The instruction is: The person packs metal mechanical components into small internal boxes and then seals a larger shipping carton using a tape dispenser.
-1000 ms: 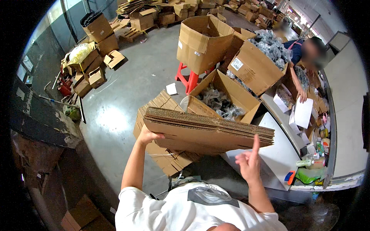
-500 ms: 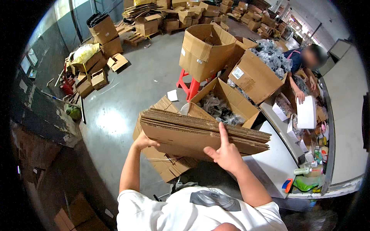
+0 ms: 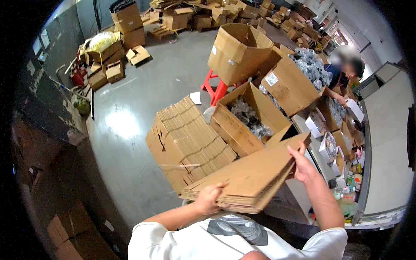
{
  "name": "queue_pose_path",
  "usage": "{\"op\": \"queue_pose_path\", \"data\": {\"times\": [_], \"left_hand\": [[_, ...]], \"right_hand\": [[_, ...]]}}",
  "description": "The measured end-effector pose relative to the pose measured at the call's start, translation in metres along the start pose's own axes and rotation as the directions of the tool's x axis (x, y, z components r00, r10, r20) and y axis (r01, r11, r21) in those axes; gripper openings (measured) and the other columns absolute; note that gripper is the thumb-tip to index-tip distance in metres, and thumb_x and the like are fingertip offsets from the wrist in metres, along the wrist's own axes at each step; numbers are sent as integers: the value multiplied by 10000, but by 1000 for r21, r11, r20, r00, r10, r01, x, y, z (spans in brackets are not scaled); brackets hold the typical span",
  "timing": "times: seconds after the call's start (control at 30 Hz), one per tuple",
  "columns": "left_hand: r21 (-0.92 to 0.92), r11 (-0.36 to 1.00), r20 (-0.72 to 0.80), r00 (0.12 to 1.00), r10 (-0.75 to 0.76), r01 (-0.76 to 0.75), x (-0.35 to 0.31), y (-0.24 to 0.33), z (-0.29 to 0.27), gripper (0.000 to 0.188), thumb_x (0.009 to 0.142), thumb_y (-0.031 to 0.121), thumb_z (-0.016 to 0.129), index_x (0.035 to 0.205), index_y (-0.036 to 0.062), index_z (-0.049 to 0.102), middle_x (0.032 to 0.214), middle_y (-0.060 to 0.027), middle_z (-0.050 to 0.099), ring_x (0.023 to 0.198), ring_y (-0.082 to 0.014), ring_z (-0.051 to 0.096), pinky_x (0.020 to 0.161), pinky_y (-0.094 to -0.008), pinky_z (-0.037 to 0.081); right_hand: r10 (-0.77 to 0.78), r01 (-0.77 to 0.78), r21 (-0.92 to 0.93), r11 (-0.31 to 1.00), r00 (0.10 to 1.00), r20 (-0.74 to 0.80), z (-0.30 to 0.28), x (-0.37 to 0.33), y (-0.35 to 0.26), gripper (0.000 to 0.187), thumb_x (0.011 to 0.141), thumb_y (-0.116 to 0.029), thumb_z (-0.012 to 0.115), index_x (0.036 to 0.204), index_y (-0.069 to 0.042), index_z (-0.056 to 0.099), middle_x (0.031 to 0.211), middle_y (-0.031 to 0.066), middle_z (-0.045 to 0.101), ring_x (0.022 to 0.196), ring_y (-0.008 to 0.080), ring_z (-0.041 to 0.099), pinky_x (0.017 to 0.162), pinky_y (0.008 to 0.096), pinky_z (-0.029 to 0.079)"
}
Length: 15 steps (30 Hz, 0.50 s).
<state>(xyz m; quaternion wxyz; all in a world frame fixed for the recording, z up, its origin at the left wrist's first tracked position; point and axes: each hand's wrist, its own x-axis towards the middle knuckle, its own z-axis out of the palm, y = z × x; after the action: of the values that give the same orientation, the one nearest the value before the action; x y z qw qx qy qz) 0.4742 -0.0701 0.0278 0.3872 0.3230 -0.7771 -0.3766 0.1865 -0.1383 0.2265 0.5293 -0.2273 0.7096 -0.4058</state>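
Observation:
Between my two hands is a stack of flattened cardboard boxes [image 3: 251, 175], tilted in front of my body. My left hand [image 3: 209, 198] grips its near left edge, thumb on top and fingers underneath. At the right end my right hand [image 3: 303, 165] is closed round the edge, with the thumb over the top sheet. Several sheets fan apart along the near right side. Just beyond the stack lies a larger pile of flattened cardboard [image 3: 186, 134], its folded edges in rows with a pale strap across it.
An open carton [image 3: 242, 125] with clear plastic-wrapped items stands ahead. Behind it, a tall carton [image 3: 236, 56] rests on a red stool [image 3: 214, 89]. Another carton [image 3: 288, 84] overflows with plastic bags. At right, a person [image 3: 342, 78] handles a white box [image 3: 354, 110] by a cluttered bench.
The held stack has turned from edge-up to flatter and come nearer my body, uncovering the pile behind. My right hand has moved to its right end. The person's white box has shifted back.

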Motion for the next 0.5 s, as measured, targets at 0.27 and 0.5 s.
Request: {"op": "queue_pose_path", "data": {"times": [0.27, 0.5], "left_hand": [[10, 951, 5, 951, 308, -308, -75, 41, 148, 226, 640, 98, 615, 799, 39, 465, 1236, -242, 459, 1082, -363, 522, 811, -413, 433], [-152, 942, -12, 954, 300, -298, -118, 53, 194, 237, 636, 62, 598, 805, 14, 439, 1203, -262, 470, 1094, -412, 495, 871, -492, 415]], "right_hand": [[259, -262, 47, 964, 964, 66, -129, 26, 111, 320, 843, -61, 518, 1134, 70, 502, 1034, 166, 609, 892, 250, 621, 816, 364, 514], [138, -137, -42, 990, 990, 29, -166, -9, 168, 333, 763, -17, 573, 1078, 85, 540, 990, 178, 613, 851, 247, 627, 728, 344, 520]]}}
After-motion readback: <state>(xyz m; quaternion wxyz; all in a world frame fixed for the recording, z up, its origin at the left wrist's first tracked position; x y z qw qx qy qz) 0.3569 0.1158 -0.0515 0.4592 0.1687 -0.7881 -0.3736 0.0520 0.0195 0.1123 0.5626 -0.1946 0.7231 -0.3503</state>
